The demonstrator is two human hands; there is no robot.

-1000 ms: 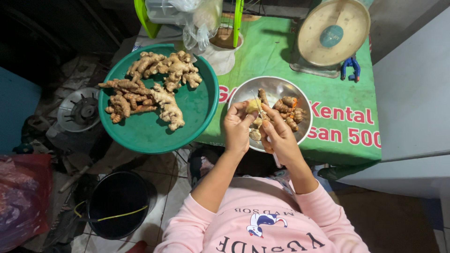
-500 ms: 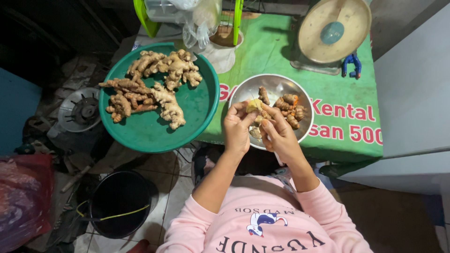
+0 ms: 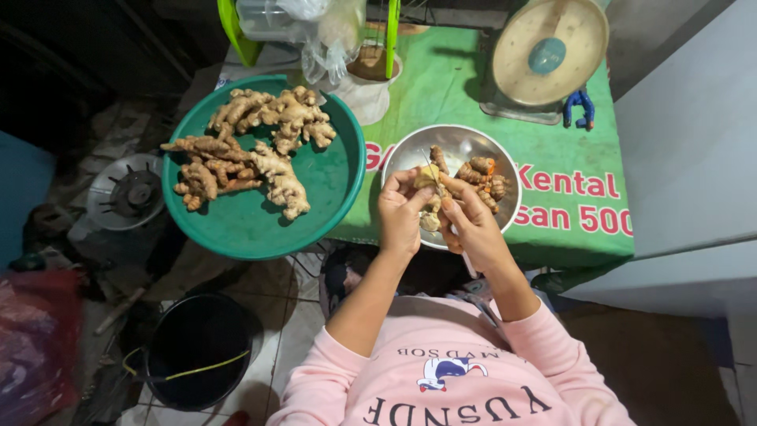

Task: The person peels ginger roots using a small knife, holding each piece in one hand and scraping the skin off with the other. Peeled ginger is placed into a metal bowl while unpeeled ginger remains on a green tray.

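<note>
While both hands met over the steel bowl [image 3: 410, 150], the left hand [image 3: 400, 214] was clamped on a small pale piece of ginger [image 3: 426, 179], its fingers curled round the root. The right hand [image 3: 471, 225] was shut round a thin knife [image 3: 430, 166] (only the narrow blade showed, rising above the root), thumb pressed to the piece. Peeled bits [image 3: 482, 175] lay in the bowl just behind the fingers. Beside it, on the green tablecloth [image 3: 441, 87], sat a green basin [image 3: 236, 225] with unpeeled ginger roots [image 3: 252, 150]. A kitchen scale [image 3: 548, 55] stood at the far edge, and a black bucket [image 3: 197, 347] rested on the floor below.
</note>
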